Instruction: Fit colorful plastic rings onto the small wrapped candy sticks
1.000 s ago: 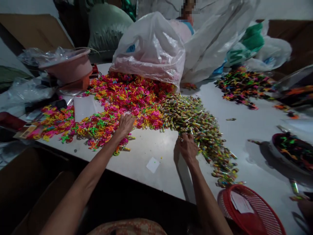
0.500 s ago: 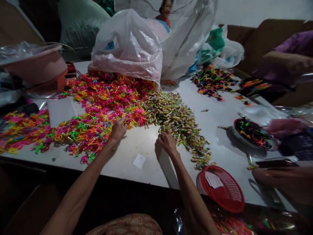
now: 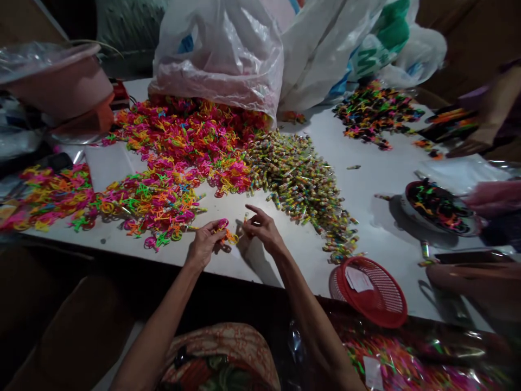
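My left hand [image 3: 204,245] is closed in a pinch on small pink and orange plastic pieces [image 3: 228,234], just above the white table [image 3: 215,209]. Facing it, my right hand [image 3: 264,231] has its index finger stretched out, while thumb and other fingers pinch a small printed tube [image 3: 246,218]. Beyond my left hand spreads a heap of bright plastic pieces [image 3: 175,141] in pink, yellow, orange and green. A pile of small printed tubes [image 3: 301,174] lies beyond my right hand. Some tubes stick out of the coloured heap's near edge.
A red basket [image 3: 401,301] with paper inside stands at the near edge, right. Large plastic bags [image 3: 220,60] rise behind the heaps. A pink basin [image 3: 61,87] is at left, a bowl of dark pieces [image 3: 439,214] at right. Another person's hand [image 3: 480,138] reaches in far right.
Both hands have drawn back from the piles towards me and closer together. The left now holds plastic pieces, the right a small tube. The view has tilted down; the other person's hand has lowered.
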A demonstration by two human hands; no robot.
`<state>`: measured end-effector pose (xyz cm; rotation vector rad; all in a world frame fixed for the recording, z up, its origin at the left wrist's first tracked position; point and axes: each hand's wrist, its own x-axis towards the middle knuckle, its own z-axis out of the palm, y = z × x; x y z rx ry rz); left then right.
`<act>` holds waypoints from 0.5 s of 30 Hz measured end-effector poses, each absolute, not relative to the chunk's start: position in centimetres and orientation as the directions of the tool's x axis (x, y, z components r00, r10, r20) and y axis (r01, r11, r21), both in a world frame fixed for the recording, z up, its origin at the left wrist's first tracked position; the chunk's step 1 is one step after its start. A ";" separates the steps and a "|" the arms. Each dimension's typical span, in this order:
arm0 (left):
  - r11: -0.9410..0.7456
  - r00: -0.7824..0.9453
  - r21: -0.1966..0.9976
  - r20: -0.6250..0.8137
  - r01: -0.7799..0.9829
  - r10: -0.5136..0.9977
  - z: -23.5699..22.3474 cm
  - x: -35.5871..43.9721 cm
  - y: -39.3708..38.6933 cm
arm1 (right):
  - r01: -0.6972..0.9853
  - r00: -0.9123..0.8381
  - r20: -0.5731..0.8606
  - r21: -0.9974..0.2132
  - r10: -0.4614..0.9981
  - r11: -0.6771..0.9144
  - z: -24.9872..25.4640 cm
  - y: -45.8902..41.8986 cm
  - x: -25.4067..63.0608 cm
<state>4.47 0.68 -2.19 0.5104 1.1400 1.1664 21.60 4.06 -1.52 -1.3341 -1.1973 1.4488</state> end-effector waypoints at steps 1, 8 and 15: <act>0.370 -0.033 0.813 -0.429 -0.450 0.903 -2.2 4.3 0.6 | -0.116 -0.109 -0.235 -0.962 0.966 -0.247 -1.6 3.7 21.0; 0.393 0.009 0.775 -0.447 -0.495 0.894 -2.1 3.7 0.4 | -0.321 -0.189 -0.317 -0.875 0.929 -0.363 -1.6 2.8 19.2; 0.429 0.086 0.778 -0.442 -0.458 0.893 -1.4 3.1 0.2 | -0.217 -0.301 -0.325 -0.892 0.897 -0.396 -1.5 2.2 19.9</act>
